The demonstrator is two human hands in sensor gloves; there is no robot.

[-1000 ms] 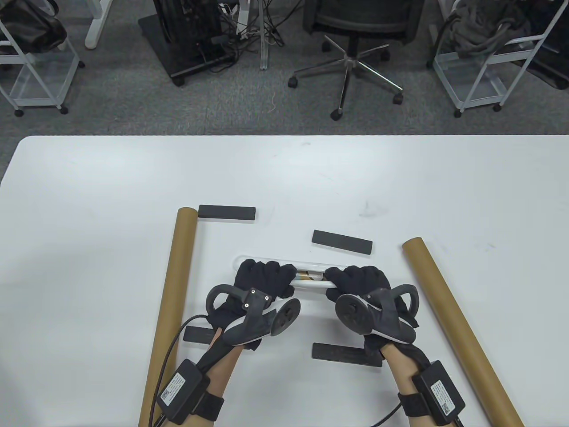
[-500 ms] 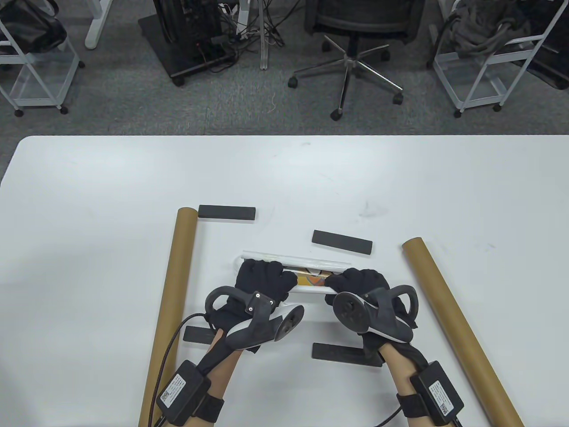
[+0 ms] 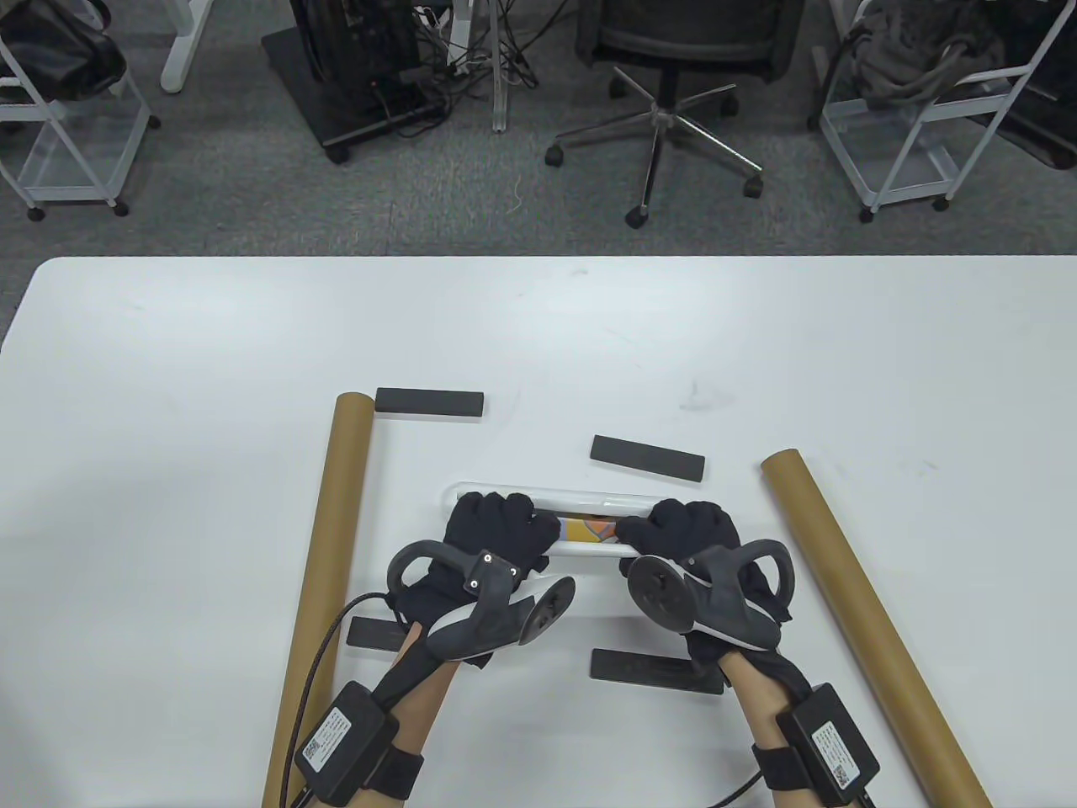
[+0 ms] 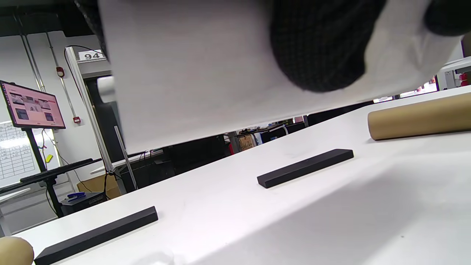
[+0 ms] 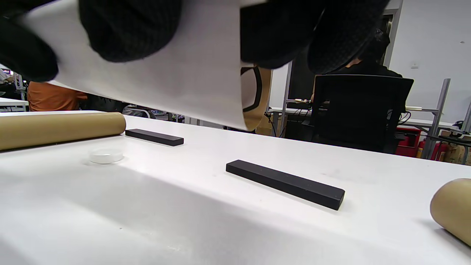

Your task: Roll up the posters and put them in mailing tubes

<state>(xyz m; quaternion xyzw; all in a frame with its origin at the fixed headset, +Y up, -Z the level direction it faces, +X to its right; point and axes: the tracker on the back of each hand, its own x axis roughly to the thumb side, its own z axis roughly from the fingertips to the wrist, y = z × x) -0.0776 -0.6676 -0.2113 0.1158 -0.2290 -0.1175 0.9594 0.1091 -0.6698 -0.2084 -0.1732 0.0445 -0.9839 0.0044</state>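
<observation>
A rolled white poster (image 3: 589, 532) with an orange print inside lies crosswise near the table's front, lifted a little above the top in both wrist views. My left hand (image 3: 498, 526) grips its left part, fingers curled over the roll (image 4: 206, 73). My right hand (image 3: 686, 528) grips its right part, and the roll's open end (image 5: 254, 99) shows there. A brown mailing tube (image 3: 324, 555) lies to the left and a second brown tube (image 3: 867, 606) to the right, both apart from the hands.
Several black bar weights lie around: one (image 3: 430, 402) by the left tube's far end, one (image 3: 647, 458) beyond the poster, two (image 3: 656, 671) (image 3: 374, 633) near my wrists. A clear round cap (image 5: 106, 155) sits on the table. An office chair (image 3: 673, 76) stands beyond the far edge.
Both hands have stayed on the roll and turned it slightly; the gap between them now shows more of the orange print than a second ago.
</observation>
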